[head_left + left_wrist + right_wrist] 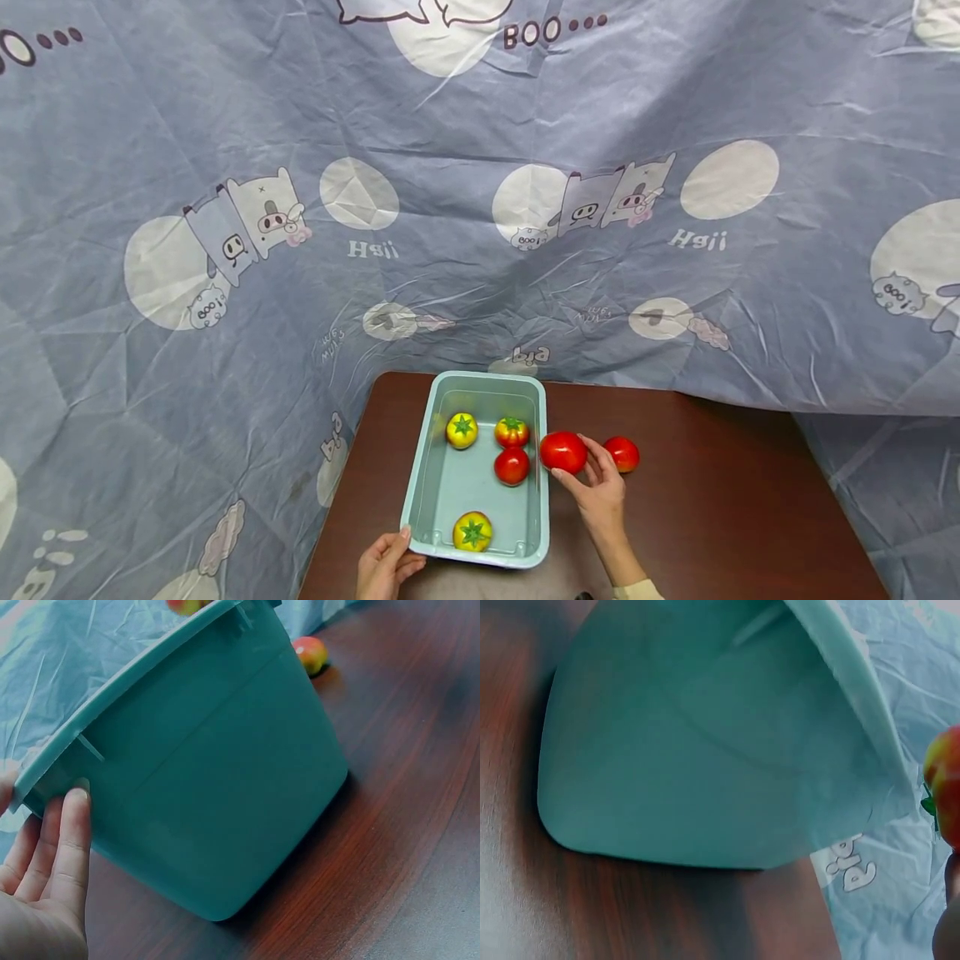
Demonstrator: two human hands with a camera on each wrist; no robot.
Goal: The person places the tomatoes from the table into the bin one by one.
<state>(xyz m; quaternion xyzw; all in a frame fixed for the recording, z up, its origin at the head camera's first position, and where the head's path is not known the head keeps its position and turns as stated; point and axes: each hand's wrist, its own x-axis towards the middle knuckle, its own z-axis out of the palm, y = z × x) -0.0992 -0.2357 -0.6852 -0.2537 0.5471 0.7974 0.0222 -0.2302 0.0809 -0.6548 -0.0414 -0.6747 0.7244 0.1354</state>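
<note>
My right hand (602,493) holds a red tomato (563,452) between thumb and fingers, at the right rim of a light teal plastic bin (544,517). In the right wrist view that tomato (946,786) shows at the right edge, its green leaves turned down. My left hand (385,565) pinches the bin's near left corner, thumb on the rim and fingers (71,847) under it. Inside the bin lie a yellow tomato (461,431) at back left, a red-yellow one (512,432), a red one (512,467), and a yellow-orange one (472,532) near the front.
Another red tomato (622,454) lies on the dark brown wooden table (720,500), just right of my right hand. A grey-blue cloth (465,275) with cartoon prints hangs behind the table and along its sides.
</note>
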